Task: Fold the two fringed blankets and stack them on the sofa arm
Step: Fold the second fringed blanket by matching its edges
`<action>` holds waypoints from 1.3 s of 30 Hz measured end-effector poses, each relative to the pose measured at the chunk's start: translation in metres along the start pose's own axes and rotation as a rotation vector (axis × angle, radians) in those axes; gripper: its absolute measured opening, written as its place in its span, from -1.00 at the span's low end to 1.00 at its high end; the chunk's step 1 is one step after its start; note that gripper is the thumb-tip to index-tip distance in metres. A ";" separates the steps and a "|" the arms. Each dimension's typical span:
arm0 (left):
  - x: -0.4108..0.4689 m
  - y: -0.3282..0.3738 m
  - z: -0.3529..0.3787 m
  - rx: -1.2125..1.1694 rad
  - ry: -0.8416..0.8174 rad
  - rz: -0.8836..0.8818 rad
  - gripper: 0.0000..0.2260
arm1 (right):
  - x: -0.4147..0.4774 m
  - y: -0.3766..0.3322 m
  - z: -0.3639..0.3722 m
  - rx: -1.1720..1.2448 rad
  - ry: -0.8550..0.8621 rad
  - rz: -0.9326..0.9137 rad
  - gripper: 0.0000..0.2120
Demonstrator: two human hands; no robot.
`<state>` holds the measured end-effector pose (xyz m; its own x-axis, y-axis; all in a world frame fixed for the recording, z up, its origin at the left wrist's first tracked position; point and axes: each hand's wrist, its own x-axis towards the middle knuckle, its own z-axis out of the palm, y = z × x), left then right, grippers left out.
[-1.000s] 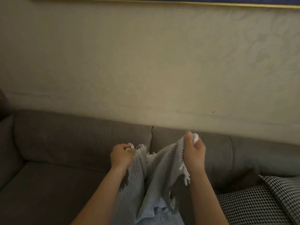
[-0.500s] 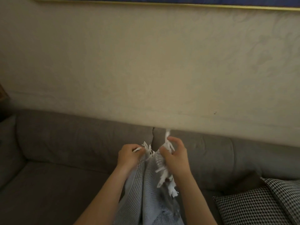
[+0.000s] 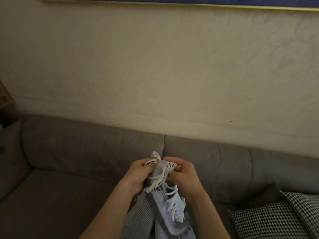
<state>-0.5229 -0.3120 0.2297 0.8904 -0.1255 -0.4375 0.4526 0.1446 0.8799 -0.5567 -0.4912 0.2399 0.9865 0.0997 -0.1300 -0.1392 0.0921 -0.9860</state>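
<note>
Both hands meet above the grey sofa (image 3: pixel 72 169): the left hand (image 3: pixel 138 175) and the right hand (image 3: pixel 183 173) each pinch a fringed corner of the pale blue-grey blanket (image 3: pixel 165 204), the corners pressed together between them. White fringe (image 3: pixel 157 181) spills down between the hands, and the blanket hangs below toward the person. A houndstooth cushion (image 3: pixel 269 219) lies at the right.
</note>
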 end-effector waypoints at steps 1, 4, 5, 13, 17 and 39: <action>0.001 -0.003 0.000 -0.028 0.033 -0.016 -0.84 | 0.000 0.001 -0.001 -0.023 0.033 -0.003 -0.56; 0.003 -0.011 -0.001 -0.138 0.092 -0.072 -0.83 | -0.001 0.000 -0.001 -0.070 0.149 -0.011 -0.68; 0.005 -0.013 -0.001 -0.181 0.100 -0.088 -0.84 | -0.001 0.000 -0.001 -0.106 0.189 -0.021 -0.71; 0.009 -0.019 -0.005 -0.132 0.075 -0.112 -0.85 | 0.003 0.006 -0.004 -0.605 0.353 -0.172 -0.71; 0.007 -0.018 -0.005 0.005 0.077 -0.063 -0.89 | 0.003 0.001 -0.009 -0.691 0.304 -0.190 -0.76; -0.014 0.002 0.009 -0.071 -0.261 0.029 -0.79 | 0.002 -0.012 -0.006 -0.301 0.078 -0.076 -0.83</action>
<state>-0.5347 -0.3184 0.2395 0.8651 -0.3674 -0.3413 0.4373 0.2192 0.8722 -0.5526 -0.4985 0.2506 0.9983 0.0268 -0.0514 -0.0449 -0.2021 -0.9783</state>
